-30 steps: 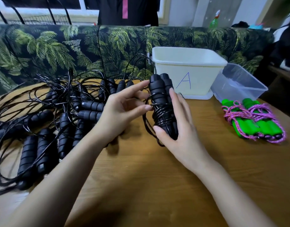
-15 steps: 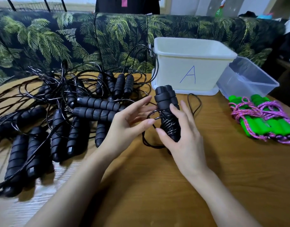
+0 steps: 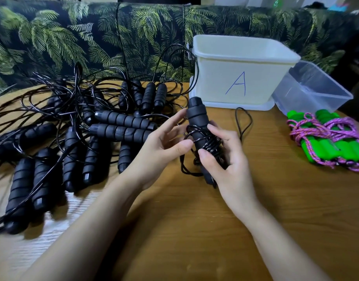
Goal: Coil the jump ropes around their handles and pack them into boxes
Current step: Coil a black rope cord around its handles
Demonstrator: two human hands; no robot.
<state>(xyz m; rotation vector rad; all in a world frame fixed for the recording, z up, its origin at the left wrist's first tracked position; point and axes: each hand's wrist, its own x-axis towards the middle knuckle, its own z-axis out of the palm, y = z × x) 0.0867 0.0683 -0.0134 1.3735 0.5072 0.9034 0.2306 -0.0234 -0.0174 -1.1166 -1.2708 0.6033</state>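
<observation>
Gripping the pair of black handles (image 3: 197, 120) nearly upright just in front of the white box (image 3: 241, 63) marked A, we hold them off the table (image 3: 195, 230) so the cord can pass all the way round them. We judge they sit close to that box so the finished bundle has a short way to go. Our right hand (image 3: 229, 165) is closed round the lower half of the handles, fingers curled behind and the thumb pressed onto the black coils (image 3: 207, 140) at the middle, which pins the turns so they cannot spring loose. Our left hand (image 3: 160, 145), in front of the box's left corner, is mostly open: the fingers lie nearly straight along the side of the handles and the thumb tip touches the coils. It grips nothing that we can see, and looks placed to guide the cord. 1 loose loop of cord (image 3: 243, 122) lies on the table at the foot of the box and more slack hangs below the handles, so by our reading the wrapping is unfinished. Left of the box sprawls the pile of black ropes (image 3: 117, 128), uncoiled and tangled. Right of the box a clear box (image 3: 310, 88) sits tilted, with the green-handled ropes (image 3: 328, 145) in front of it, wound in pink cord but not yet boxed. Both forearms reach forward toward the box, wrists turned inward so the palms face each other across the handles.
</observation>
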